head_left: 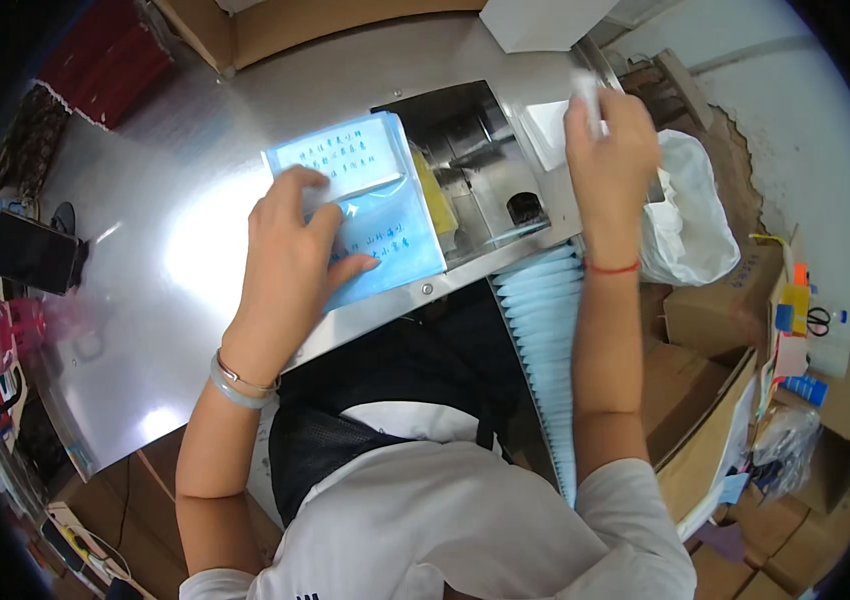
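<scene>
My left hand rests with its fingers apart on a light blue packet with handwriting-like print, lying at the table's front edge. A white card with blue print lies on the packet's upper part, and my fingertips touch its lower edge. Farther right, my raised right hand pinches a thin white piece, blurred and too unclear to name. Below that hand is a small stack of white sheets. A yellow item shows beside the packet, in the table's dark recess.
The recess opens in the metal table. A long row of light blue packets stands by my right arm. A white-lined bin, cardboard boxes and scissors are at right. A phone stands at left.
</scene>
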The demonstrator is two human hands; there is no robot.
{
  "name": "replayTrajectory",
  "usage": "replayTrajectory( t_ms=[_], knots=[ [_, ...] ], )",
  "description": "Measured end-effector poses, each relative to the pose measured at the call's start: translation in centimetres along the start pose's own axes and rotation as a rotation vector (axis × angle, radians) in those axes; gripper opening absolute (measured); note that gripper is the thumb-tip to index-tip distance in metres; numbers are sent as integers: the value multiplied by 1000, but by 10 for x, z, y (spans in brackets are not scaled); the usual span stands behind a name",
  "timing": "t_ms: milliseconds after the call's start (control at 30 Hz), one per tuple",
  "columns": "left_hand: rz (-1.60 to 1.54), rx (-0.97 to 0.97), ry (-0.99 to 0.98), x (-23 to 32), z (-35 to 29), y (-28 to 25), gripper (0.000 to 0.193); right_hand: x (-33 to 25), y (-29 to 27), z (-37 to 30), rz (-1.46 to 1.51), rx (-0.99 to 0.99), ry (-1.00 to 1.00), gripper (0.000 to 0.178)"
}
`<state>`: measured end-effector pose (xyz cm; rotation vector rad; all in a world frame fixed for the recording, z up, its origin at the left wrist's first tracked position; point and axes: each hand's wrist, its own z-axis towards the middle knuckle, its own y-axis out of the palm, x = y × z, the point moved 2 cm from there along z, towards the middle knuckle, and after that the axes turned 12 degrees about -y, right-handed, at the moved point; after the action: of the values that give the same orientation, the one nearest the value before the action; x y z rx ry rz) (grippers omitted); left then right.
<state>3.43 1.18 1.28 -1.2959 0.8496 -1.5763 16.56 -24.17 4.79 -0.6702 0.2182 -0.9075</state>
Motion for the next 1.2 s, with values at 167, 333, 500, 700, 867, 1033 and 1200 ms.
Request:
replayTrajectory(
  t_ms=[167, 333, 500, 700, 867, 1033, 1200],
  knots=[
    [-95, -7, -27, 2, 1, 8, 36, -86, 48, 6, 847, -132, 426, 29],
    [-246, -117, -250, 3, 1, -6, 32, -122, 52, -2, 586, -550, 122, 17],
    [-25, 29, 63, -2, 0, -2, 24, -78, 33, -12, 663, -131, -28, 19],
    [95, 178, 218, 68, 59, 29, 19, -16, 34, -37, -46, -158, 131, 12],
    [288, -79, 255, 80, 56, 86, 18, -14, 40, -37, -26, -195, 113, 12],
    [-83, 9, 183, 49, 19, 12, 24, 20, 13, -41, 252, -281, 142, 18],
    [129, -14, 38, -9, -15, -7, 42, -44, -11, -29, 256, 47, -5, 37]
  ],
)
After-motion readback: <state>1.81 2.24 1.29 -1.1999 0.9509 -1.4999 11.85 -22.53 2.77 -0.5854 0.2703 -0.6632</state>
